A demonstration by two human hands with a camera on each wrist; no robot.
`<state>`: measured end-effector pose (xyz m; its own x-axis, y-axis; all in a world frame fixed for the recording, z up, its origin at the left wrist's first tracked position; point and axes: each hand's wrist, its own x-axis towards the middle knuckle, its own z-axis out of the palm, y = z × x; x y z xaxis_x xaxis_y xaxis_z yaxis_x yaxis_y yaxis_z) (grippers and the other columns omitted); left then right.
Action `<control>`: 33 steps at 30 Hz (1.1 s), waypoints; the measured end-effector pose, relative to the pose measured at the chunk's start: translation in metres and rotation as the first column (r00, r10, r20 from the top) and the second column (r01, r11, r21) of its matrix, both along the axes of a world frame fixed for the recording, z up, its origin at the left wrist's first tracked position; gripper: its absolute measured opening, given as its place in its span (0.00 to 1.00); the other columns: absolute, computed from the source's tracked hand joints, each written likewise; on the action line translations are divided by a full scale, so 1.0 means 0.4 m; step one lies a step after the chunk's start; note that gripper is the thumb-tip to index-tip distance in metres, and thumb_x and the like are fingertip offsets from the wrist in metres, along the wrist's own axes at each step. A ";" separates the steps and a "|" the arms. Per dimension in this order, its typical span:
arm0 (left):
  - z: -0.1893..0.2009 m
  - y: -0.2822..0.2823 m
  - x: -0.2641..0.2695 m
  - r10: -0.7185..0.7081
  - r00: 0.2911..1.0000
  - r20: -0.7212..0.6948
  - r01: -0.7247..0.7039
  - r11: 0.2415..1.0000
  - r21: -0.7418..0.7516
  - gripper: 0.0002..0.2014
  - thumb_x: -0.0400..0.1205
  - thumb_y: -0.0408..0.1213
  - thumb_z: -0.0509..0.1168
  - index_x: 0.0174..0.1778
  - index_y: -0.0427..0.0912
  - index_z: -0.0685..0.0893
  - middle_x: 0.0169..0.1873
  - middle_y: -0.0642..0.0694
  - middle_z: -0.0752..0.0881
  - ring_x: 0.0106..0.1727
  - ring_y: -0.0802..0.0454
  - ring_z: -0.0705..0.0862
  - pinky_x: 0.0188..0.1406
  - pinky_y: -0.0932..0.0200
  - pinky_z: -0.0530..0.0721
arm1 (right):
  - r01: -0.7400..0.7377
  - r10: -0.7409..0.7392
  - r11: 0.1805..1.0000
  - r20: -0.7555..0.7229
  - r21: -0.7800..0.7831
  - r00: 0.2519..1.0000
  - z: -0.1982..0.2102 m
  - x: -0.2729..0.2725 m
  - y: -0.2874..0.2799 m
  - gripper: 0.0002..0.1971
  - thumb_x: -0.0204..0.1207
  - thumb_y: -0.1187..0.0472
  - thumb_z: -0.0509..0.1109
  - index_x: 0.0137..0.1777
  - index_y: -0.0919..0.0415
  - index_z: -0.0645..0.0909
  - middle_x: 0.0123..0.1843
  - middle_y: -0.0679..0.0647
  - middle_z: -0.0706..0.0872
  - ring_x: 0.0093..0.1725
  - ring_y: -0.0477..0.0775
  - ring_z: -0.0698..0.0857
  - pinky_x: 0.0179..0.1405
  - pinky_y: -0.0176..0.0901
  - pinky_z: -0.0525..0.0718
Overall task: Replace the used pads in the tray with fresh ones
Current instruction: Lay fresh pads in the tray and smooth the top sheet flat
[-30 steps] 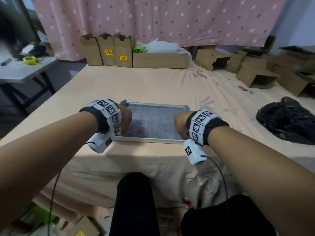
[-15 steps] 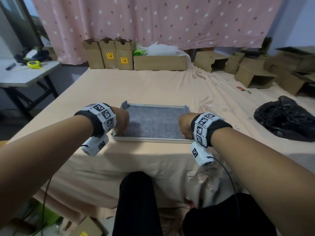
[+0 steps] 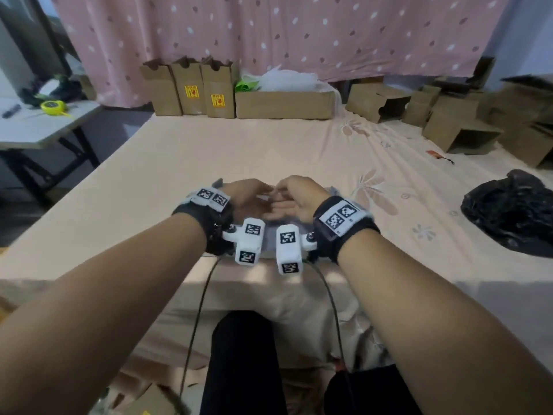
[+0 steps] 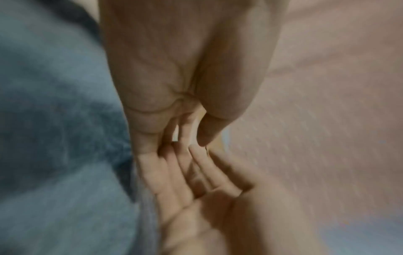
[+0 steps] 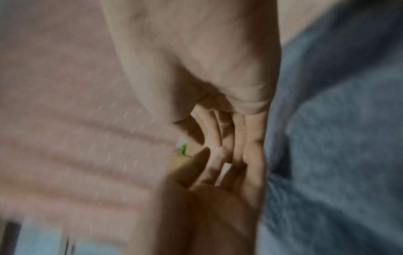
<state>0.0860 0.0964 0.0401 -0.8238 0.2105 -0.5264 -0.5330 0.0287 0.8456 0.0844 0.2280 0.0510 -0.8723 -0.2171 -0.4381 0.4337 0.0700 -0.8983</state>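
Both hands meet palm-up over the grey pad (image 3: 270, 235) in the tray (image 3: 217, 184) on the bed (image 3: 239, 151); the left hand (image 3: 248, 199) and right hand (image 3: 294, 199) have straight fingers, tips touching, holding nothing; both wrist views are blurred.

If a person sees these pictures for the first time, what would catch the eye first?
Probably the two hands meeting at the middle of the head view: the left hand and the right hand, fingers straight, tips close together above the grey pad. It lies in a tray, mostly hidden by the hands, at the near edge of the peach bed sheet. Next, the pink dotted curtain behind.
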 end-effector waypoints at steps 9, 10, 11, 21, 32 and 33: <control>-0.065 -0.089 -0.005 0.518 0.838 0.173 -0.546 0.792 0.272 0.15 0.92 0.34 0.45 0.44 0.34 0.72 0.55 0.24 0.83 0.49 0.31 0.86 0.49 0.39 0.85 | 0.434 -0.364 0.806 0.240 -0.403 0.900 -0.106 -0.047 0.143 0.12 0.89 0.64 0.51 0.64 0.70 0.71 0.73 0.71 0.76 0.67 0.71 0.81 0.64 0.57 0.83; -0.060 -0.100 -0.006 0.539 0.825 0.170 -0.565 0.779 0.271 0.16 0.92 0.34 0.46 0.40 0.36 0.71 0.56 0.25 0.83 0.48 0.31 0.86 0.45 0.40 0.85 | 0.439 -0.394 0.830 0.194 -0.346 0.898 -0.107 -0.058 0.154 0.18 0.89 0.63 0.51 0.72 0.73 0.69 0.70 0.68 0.77 0.64 0.67 0.82 0.60 0.52 0.85; -0.056 -0.106 -0.006 0.544 0.822 0.168 -0.569 0.781 0.258 0.16 0.91 0.34 0.47 0.38 0.37 0.70 0.56 0.26 0.82 0.46 0.33 0.85 0.40 0.41 0.84 | 0.446 -0.426 0.853 0.131 -0.270 0.895 -0.102 -0.062 0.157 0.21 0.89 0.62 0.51 0.77 0.73 0.67 0.65 0.66 0.78 0.56 0.63 0.85 0.52 0.48 0.87; -0.026 -0.016 0.065 -0.108 0.982 0.158 0.151 0.944 -0.293 0.08 0.85 0.33 0.67 0.49 0.31 0.85 0.40 0.37 0.88 0.38 0.44 0.87 0.45 0.51 0.89 | -0.312 0.264 0.897 0.188 0.314 0.946 -0.075 0.041 0.065 0.13 0.85 0.58 0.60 0.44 0.66 0.81 0.28 0.60 0.89 0.24 0.53 0.90 0.25 0.43 0.90; 0.045 -0.061 0.049 -0.197 0.958 0.207 0.283 0.751 -0.596 0.16 0.82 0.34 0.71 0.57 0.23 0.85 0.47 0.25 0.91 0.43 0.36 0.93 0.56 0.44 0.89 | -0.589 0.516 0.181 0.434 0.788 0.739 0.085 0.057 0.110 0.15 0.87 0.58 0.65 0.41 0.66 0.81 0.24 0.53 0.86 0.25 0.51 0.84 0.28 0.41 0.81; 0.046 -0.050 0.040 -0.145 0.977 0.154 0.209 0.787 -0.580 0.19 0.83 0.33 0.70 0.61 0.19 0.81 0.51 0.20 0.89 0.36 0.36 0.92 0.51 0.47 0.90 | -0.532 0.547 0.242 0.339 0.812 0.766 0.082 0.042 0.094 0.12 0.85 0.58 0.68 0.43 0.66 0.84 0.27 0.53 0.88 0.24 0.50 0.85 0.30 0.39 0.83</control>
